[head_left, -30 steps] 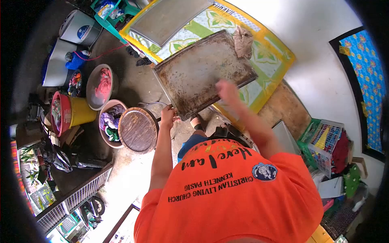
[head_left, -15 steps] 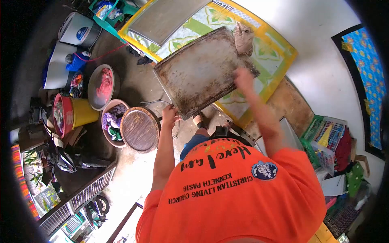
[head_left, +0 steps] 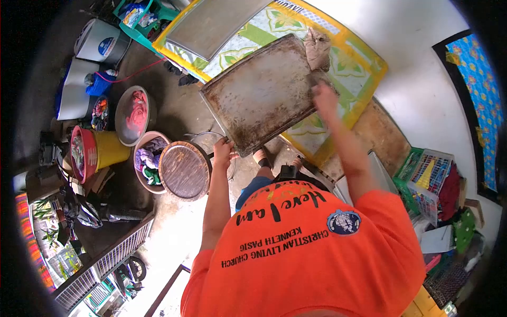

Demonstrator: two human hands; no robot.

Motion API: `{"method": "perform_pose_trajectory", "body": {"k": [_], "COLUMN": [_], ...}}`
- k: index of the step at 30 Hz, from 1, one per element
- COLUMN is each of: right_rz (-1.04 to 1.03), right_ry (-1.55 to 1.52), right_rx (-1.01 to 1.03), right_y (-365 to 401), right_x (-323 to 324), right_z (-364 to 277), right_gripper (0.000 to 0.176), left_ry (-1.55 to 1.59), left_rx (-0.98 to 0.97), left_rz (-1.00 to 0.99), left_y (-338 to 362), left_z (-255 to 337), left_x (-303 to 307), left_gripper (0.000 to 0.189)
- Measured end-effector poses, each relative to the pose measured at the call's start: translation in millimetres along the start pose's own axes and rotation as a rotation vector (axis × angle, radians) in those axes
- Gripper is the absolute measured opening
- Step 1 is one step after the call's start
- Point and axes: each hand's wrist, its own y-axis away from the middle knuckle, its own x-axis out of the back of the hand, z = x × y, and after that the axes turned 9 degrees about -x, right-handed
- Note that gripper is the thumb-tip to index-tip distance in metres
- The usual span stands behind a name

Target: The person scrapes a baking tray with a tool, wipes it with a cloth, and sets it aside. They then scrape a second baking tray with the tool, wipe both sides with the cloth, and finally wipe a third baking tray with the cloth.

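A large baking tray (head_left: 259,90), stained brown with a bare metal middle, lies across the near side of the table. My left hand (head_left: 225,151) grips its near left corner, fingers wrapped round the rim. At the tray's right end is my right hand (head_left: 324,99), blurred by motion and closed around a flat brownish-grey thing whose kind I cannot make out. Just beyond it, a crumpled brown cloth or paper (head_left: 317,49) rests at the tray's far right corner.
A yellow-edged patterned cover (head_left: 351,74) spreads over the table, with another metal tray (head_left: 216,24) farther back. At left stand a round wooden stool (head_left: 184,170), laundry basins (head_left: 122,127) and a yellow bucket (head_left: 112,150). Plastic baskets (head_left: 425,177) are stacked at right.
My right hand has shifted slightly right along the tray's end. The left hand keeps its hold on the corner, and the tray stays nearly where it was.
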Motion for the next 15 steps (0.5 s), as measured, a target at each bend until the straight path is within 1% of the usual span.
{"method": "perform_pose_trajectory", "body": {"k": [2,5,6,8,11,12,15], "right_rz": [0.188,0.106,0.147,-0.01,-0.006,0.171,0.242], "right_ry": [0.212,0.177,0.45,0.33,0.318,0.366,0.423], "right_rx": [-0.084,0.122,0.402,0.501,0.467,0.472,0.169], "right_y": [-30.1,-7.5,-4.1,44.2,18.1,3.4,-15.5], "right_x": [35.4,18.5,-17.2,-37.7,-21.1,-4.9,22.7], "right_z": [-0.4,-5.8,16.8,-6.5,12.8,15.3,7.6], "right_gripper": [0.032,0.027,0.024,0.021,0.022,0.018,0.017], "left_ry": [-0.031,-0.058,-0.065,-0.062,-0.036,-0.03,-0.028], "left_rx": [0.013,0.015,0.021,0.024,0.003,-0.01,-0.011], "left_rz": [0.024,0.004,0.003,-0.001,-0.007,-0.01,-0.012], "left_y": [1.7,-4.9,-3.9,-3.3,-4.0,-5.6,-2.3], "left_z": [0.9,1.5,2.6,2.5,-2.0,-3.3,-4.1], "left_x": [-1.7,1.7,0.6,-0.2,0.2,0.4,6.3], "left_gripper": [0.027,0.025,0.024,0.023,0.022,0.022,0.024]}}
